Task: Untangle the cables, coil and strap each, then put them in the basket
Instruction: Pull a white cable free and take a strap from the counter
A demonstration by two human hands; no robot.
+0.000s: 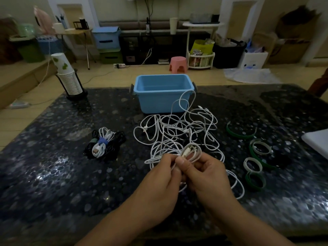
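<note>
A tangle of white cables (179, 128) sprawls over the dark table in front of the blue basket (162, 102); one loop leans against the basket's front wall. My left hand (163, 181) and my right hand (205, 174) meet at the near edge of the tangle, both pinching a small white cable coil (190, 152) with its plugs on top. A white coil bound with a blue strap (102, 141) lies on black coiled cables (113, 144) to the left.
Green and white straps (255, 157) lie curled on the table to the right. A stack of paper cups in a black holder (70, 79) stands at the back left. A white flat object (317, 141) pokes in at the right edge.
</note>
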